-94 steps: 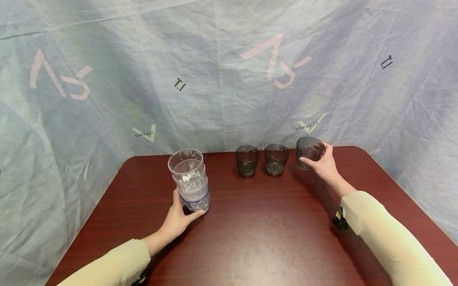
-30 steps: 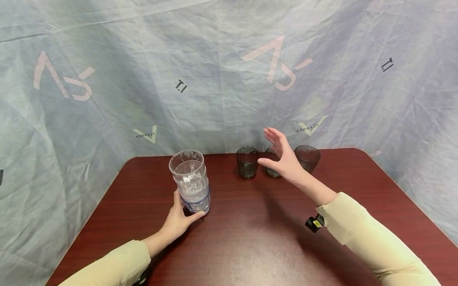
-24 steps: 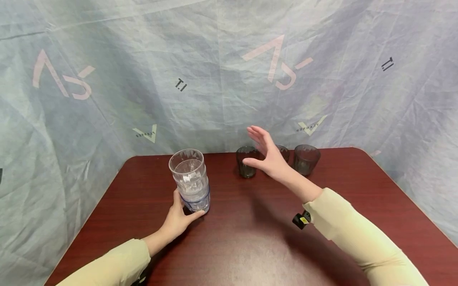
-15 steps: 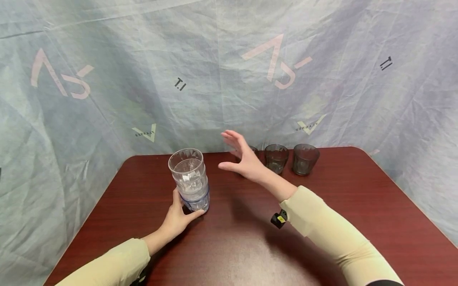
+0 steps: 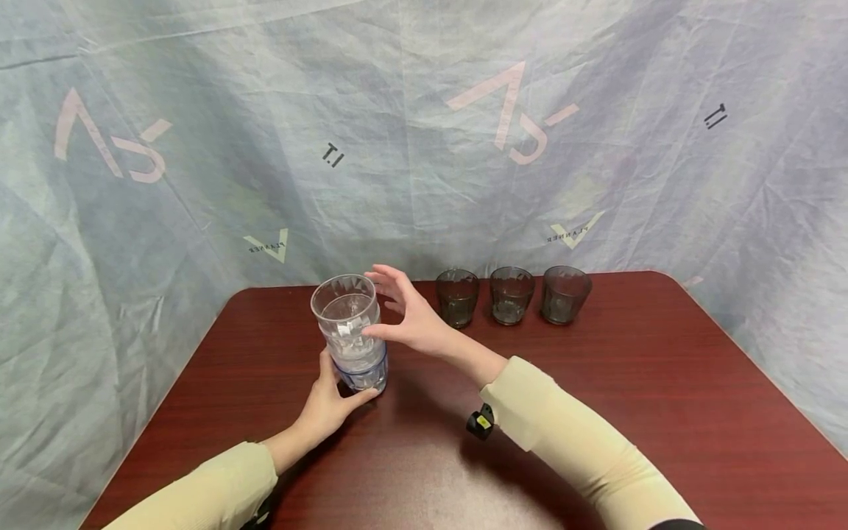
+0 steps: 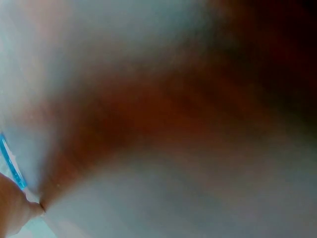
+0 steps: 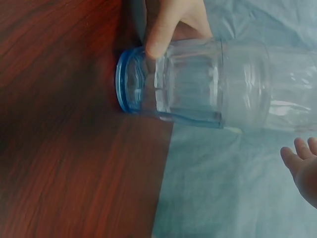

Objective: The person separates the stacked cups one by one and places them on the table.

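A stack of glasses (image 5: 351,331) stands on the table at left of centre in the head view. Clear glasses sit nested in a blue-tinted glass (image 7: 138,82) at the bottom. My left hand (image 5: 324,405) grips that lowest glass, thumb in front and fingers round the far side. In the left wrist view only a thumb (image 6: 17,208) and a bit of blue rim show; the rest is blurred. My right hand (image 5: 414,316) is beside the top glass, thumb and fingers spread apart, holding nothing. The thumb tip overlaps the top glass in the head view.
Three smoky dark tumblers stand upright in a row at the back: a left one (image 5: 457,298), a middle one (image 5: 512,296) and a right one (image 5: 566,294). A grey cloth (image 5: 411,184) hangs behind the reddish-brown table (image 5: 629,353).
My right hand has set down the rightmost dark tumbler and let go. It has since swept left, past the other tumblers, to the clear stack. The left hand has kept its grip.
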The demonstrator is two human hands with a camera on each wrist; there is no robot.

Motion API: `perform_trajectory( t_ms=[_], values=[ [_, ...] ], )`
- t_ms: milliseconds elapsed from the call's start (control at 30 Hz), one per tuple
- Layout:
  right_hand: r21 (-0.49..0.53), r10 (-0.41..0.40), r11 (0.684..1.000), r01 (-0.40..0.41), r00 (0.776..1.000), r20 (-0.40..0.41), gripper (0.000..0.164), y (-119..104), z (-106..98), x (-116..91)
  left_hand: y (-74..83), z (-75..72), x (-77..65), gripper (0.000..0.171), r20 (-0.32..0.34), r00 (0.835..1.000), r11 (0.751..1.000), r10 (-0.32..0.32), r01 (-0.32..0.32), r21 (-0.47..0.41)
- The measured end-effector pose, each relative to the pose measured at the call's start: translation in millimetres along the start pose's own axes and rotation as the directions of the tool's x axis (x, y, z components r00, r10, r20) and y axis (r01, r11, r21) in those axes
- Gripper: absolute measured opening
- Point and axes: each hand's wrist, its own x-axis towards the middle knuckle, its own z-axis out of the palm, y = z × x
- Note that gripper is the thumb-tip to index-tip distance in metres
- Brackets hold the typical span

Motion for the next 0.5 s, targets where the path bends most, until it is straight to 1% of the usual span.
perform_trajectory(
  t_ms=[133, 267, 367, 500],
  values=[
    [-0.001, 0.015, 1.0, -0.015, 1.0, 0.004, 0.086, 3, 9, 4, -1.7, -0.3, 0.3, 0.104, 0.002, 1.0, 1.0, -0.007, 0.007, -0.006],
    [0.01, 0.02, 1.0, -0.02, 1.0, -0.006, 0.085, 8, 15, 7, -1.8, -0.9, 0.1, 0.104, 0.005, 1.0, 1.0, -0.025, 0.025, 0.011],
    [0.015, 0.028, 1.0, -0.027, 0.999, -0.018, 0.084, 13, 18, 9, -1.0, -1.5, -0.2, 0.104, 0.007, 0.999, 0.999, -0.038, 0.038, 0.028],
    [0.016, 0.031, 0.999, -0.031, 0.999, -0.029, 0.083, 15, 20, 10, -0.6, -1.3, -0.2, 0.104, 0.011, 0.999, 0.999, -0.04, 0.04, 0.023]
  ],
)
